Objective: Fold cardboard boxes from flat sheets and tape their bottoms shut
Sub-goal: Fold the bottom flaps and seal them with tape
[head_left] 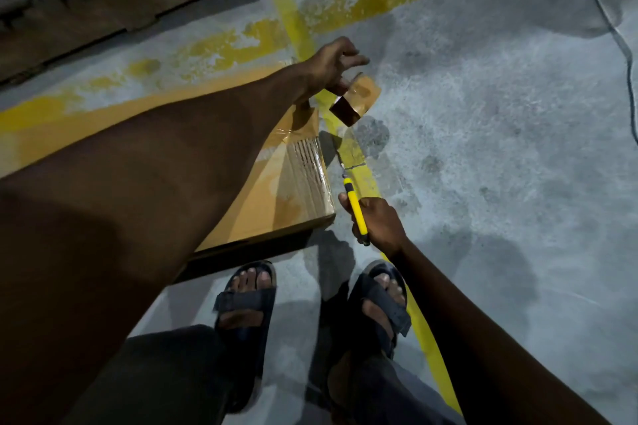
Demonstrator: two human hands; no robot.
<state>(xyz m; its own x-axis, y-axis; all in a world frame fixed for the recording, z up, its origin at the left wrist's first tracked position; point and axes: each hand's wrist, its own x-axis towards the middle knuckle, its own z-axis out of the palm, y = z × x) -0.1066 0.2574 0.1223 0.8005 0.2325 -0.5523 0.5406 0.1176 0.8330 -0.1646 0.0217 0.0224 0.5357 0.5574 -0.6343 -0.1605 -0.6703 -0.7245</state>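
Left hand: your left hand holds the tape roll with curled fingers, raised just beyond the far right corner of the box.
Right hand: your right hand is closed around the yellow knife, with the thumb on the handle.
Box: the cardboard box lies on the floor to your left, partly hidden under your left arm. Shiny tape already covers its right end.
Knife direction: the long axis runs from your wrist up and a little left. The blade points away from you, toward the roll.
Tape between roll and box: I cannot tell if it is tight.
Risk, slip: if the blade jumps through the tape, it probably goes on toward your left fingers.
Risk, slack: loose tape may fold and stick to itself.
Risk, drop: your sandalled feet stand just below the knife.
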